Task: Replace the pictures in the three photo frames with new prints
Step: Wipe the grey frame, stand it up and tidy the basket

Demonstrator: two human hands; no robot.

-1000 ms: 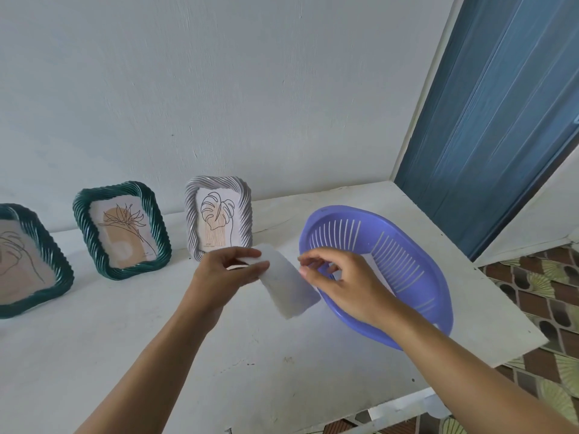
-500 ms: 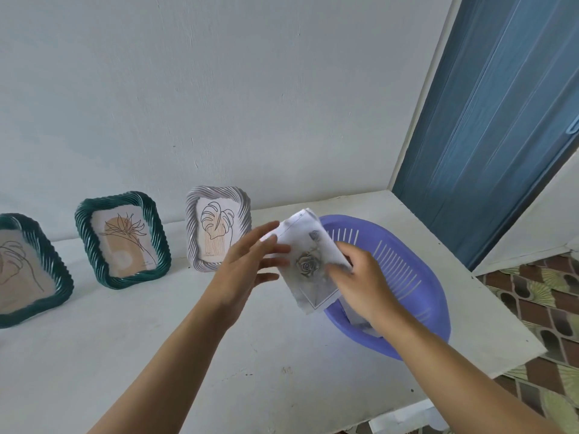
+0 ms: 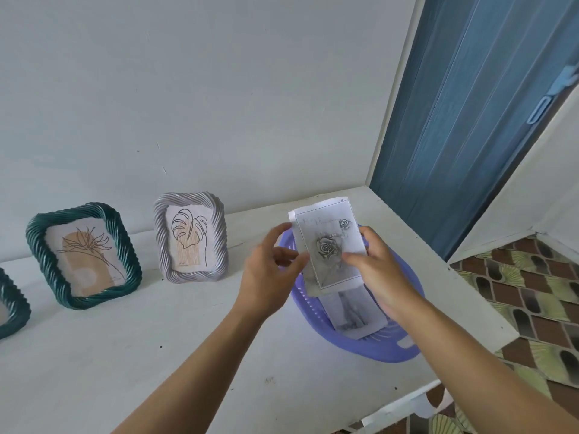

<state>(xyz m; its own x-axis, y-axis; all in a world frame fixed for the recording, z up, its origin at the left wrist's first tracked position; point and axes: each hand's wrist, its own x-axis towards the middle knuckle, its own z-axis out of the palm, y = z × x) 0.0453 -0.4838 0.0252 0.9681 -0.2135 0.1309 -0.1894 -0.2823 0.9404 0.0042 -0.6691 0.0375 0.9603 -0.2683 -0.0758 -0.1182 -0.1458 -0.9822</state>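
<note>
My right hand (image 3: 374,270) pinches a rose print (image 3: 329,242) and holds it upright over the purple basket (image 3: 376,349). Beside the print's left edge is my left hand (image 3: 269,277), its fingers loosely curved and touching the paper's edge. Another grey print (image 3: 355,311) lies inside the basket. Three frames stand along the wall: a silver one with a leaf drawing (image 3: 189,238), a green one with a flower drawing (image 3: 83,256), and a second green one (image 3: 11,305) cut off at the left edge.
The white table (image 3: 156,355) ends at the right in an edge next to a blue door (image 3: 470,104). A patterned tiled floor (image 3: 532,286) lies below to the right. The wall stands close behind the frames.
The print has been turned face up and raised over the basket. My right hand now grips it at the right edge, while my left hand has loosened to its left side.
</note>
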